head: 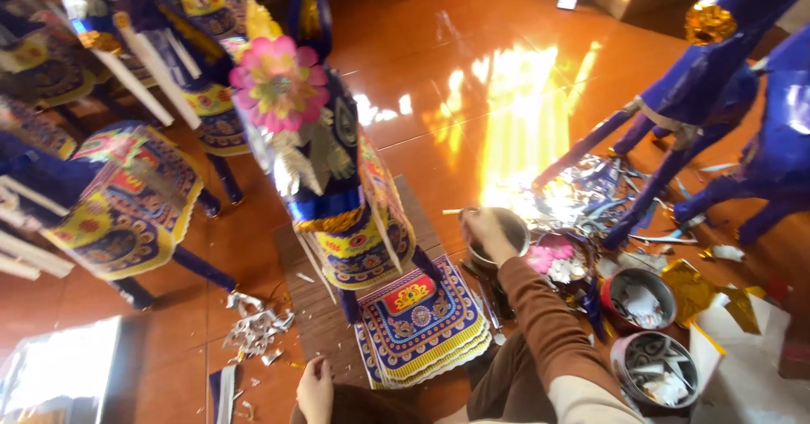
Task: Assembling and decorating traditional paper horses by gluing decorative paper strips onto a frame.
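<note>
My right hand (483, 226) reaches forward into a metal bowl (512, 225) on the floor, fingers closed on a thin stick (452, 211) that pokes out to the left. My left hand (315, 388) rests low near the front edge of a wooden board (319, 323), fingers loosely apart and holding nothing I can see. On the board stands a blue paper horse (337, 179) with a pink paper flower (278, 82) and a patterned saddle cloth. A stack of patterned paper sheets (422, 318) lies by its legs, between my hands.
Right of the bowl sit a dish of pink paper flowers (553, 257) and two round tins of scraps (641, 299) (662, 371). More blue paper horses stand at right (717, 95) and left (126, 200). Foil and paper offcuts (253, 329) litter the glossy orange floor.
</note>
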